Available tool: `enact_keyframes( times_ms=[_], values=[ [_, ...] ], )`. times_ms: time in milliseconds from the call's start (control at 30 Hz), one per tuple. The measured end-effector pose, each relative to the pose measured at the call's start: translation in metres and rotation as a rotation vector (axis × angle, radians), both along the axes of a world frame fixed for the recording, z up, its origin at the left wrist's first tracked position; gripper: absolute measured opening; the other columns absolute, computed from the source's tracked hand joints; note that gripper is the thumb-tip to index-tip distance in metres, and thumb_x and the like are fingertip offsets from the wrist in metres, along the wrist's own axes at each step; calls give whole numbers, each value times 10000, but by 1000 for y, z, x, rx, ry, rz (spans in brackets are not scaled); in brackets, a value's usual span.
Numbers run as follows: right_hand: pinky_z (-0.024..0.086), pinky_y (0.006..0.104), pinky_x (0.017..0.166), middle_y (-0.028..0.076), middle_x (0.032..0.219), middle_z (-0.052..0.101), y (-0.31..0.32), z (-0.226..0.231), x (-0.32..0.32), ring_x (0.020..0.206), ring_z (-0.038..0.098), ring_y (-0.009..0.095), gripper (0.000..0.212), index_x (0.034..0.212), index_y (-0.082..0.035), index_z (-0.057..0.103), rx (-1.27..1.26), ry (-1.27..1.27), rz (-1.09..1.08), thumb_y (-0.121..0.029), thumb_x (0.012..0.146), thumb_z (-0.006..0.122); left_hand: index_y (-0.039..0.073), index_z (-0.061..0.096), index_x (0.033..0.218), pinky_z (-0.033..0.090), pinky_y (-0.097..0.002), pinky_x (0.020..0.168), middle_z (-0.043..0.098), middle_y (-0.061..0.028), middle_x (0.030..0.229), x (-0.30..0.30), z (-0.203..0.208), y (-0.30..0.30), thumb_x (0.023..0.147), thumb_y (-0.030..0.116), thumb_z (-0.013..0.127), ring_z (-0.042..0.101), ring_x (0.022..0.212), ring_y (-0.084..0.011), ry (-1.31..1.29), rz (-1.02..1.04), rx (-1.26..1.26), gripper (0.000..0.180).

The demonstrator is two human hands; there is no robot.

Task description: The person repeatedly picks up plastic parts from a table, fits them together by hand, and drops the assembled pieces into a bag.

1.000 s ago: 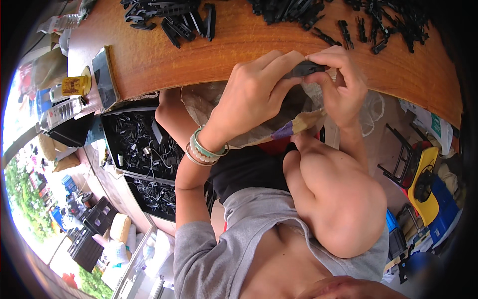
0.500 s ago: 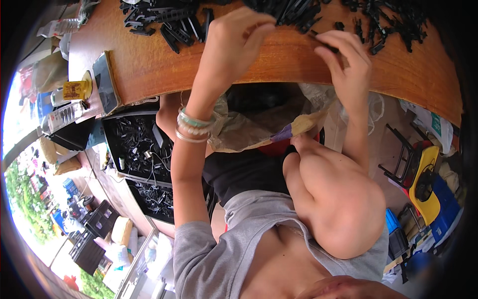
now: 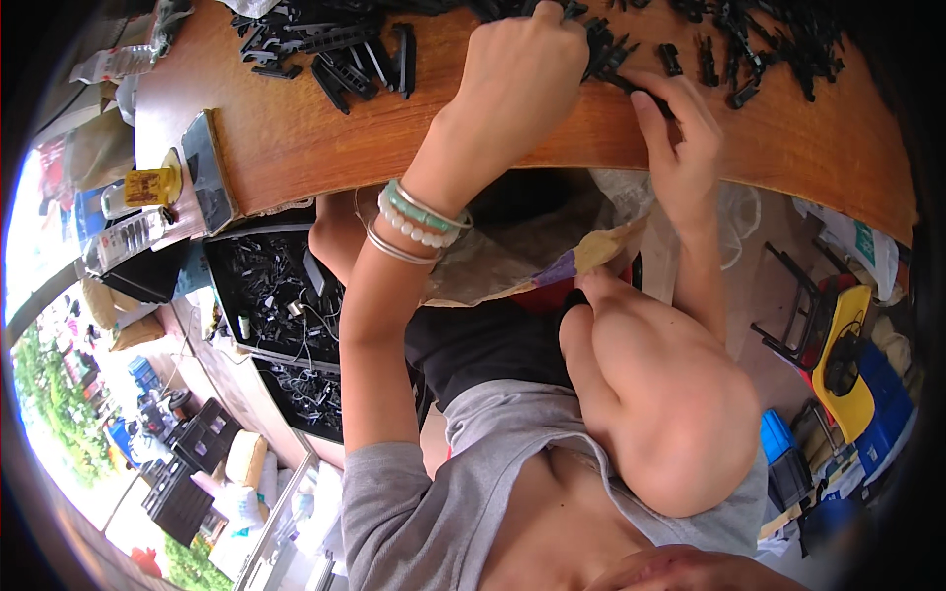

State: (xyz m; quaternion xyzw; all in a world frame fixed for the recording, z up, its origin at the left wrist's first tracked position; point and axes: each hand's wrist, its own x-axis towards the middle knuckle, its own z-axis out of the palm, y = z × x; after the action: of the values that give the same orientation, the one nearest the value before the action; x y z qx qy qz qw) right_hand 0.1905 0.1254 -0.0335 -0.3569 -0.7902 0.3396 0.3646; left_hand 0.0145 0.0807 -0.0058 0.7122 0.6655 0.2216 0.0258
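Observation:
My left hand, with a green and a white bracelet on its wrist, reaches over the table to a heap of black plastic parts. Its fingertips are hidden behind the back of the hand. To the right, my right hand pinches a slim black plastic part between thumb and fingers, just above the table's near edge. More long black plastic pieces lie left of my left hand, and smaller black clips lie spread to the far right.
An open plastic sack hangs below the brown wooden table, over my lap. At left stand black trays of dark parts and a dark flat book-like object. A yellow-seated chair is at right.
My left hand has moved right and away from me, into the middle heap. The right hand has shifted slightly left and still pinches the slim black part.

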Motion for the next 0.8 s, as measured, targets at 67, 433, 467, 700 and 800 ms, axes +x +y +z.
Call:
enact_keyframes(
  times_ms=[67, 433, 467, 700, 800],
  values=[
    [381, 213, 502, 42, 773, 607, 2, -3, 2, 643, 530, 97, 151, 1000, -10, 650, 4, 90, 85, -58, 858, 659, 7, 642, 991, 511, -294, 588, 606, -79, 828, 2, -11, -8, 782, 42, 649, 650, 663, -203, 137, 41, 141, 213],
    [468, 222, 726, 49, 933, 661, -7, 2, -4, 775, 585, 95, 188, 1017, 6, 645, -373, 393, 197, -44, 839, 681, -56, 576, 1141, 482, -225, 507, 631, -87, 841, 19, -10, -48, 800, -7, 611, 589, 587, -91, -1134, 221, 15, 346],
    [473, 238, 735, 55, 932, 656, -8, 1, -5, 782, 588, 110, 205, 1012, -1, 646, -238, 359, 196, -38, 817, 699, -64, 564, 1176, 483, -213, 510, 625, -71, 841, 24, -5, -52, 818, -12, 593, 583, 596, -70, -1386, 190, -96, 363],
    [458, 255, 676, 63, 890, 605, -13, 20, -12, 756, 574, 135, 252, 984, -34, 656, 311, 106, 162, 16, 747, 729, -82, 560, 1176, 516, -226, 577, 639, -86, 876, 39, -12, -55, 925, 62, 493, 630, 695, -121, -1461, 209, -56, 297],
    [462, 235, 645, 54, 910, 591, -24, 21, -9, 736, 555, 107, 285, 1028, -18, 638, -25, 189, 117, 40, 758, 709, -82, 597, 1071, 507, -223, 603, 658, -80, 806, 33, -20, -55, 915, 70, 518, 639, 673, -116, -1571, 266, 24, 231]
  ],
)
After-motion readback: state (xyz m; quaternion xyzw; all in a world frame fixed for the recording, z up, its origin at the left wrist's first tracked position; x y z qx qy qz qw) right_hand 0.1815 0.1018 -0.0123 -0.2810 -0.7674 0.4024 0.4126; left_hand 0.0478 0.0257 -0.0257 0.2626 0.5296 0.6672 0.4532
